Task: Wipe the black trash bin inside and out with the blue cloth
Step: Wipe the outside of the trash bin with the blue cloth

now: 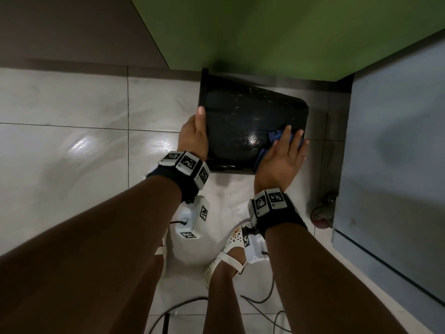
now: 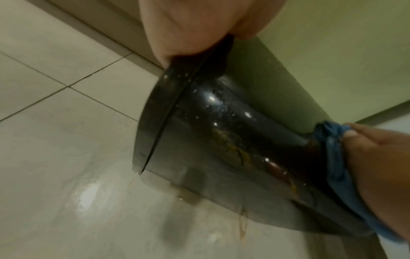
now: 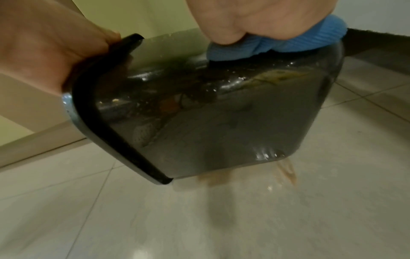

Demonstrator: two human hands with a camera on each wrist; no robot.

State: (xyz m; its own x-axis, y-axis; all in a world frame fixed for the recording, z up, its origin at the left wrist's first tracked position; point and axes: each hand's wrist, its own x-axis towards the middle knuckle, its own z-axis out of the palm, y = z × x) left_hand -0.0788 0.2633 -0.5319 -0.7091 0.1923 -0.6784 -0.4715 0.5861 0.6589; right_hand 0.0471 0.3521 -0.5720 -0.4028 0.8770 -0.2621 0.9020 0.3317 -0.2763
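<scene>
The black trash bin (image 1: 252, 131) is tipped on its side over the tiled floor, mouth to the left, its glossy wall speckled with dirt. My left hand (image 1: 196, 133) grips its rim (image 3: 88, 98), thumb on the outside. My right hand (image 1: 281, 155) lies flat, fingers straight, and presses the blue cloth (image 1: 275, 136) onto the upper wall near the base end. The right wrist view shows the cloth (image 3: 266, 43) bunched under my palm. From the left wrist, the bin (image 2: 221, 140) shows yellowish smears on its side. The bin's inside is hidden.
A green cabinet front (image 1: 265, 32) stands just behind the bin and a grey panel (image 1: 397, 141) to its right. The white floor tiles (image 1: 84, 141) are wet, with brownish liquid (image 3: 286, 171) under the bin. My sandalled foot (image 1: 228, 256), cables (image 1: 265, 302) and a reddish rag (image 1: 322, 213) lie nearby.
</scene>
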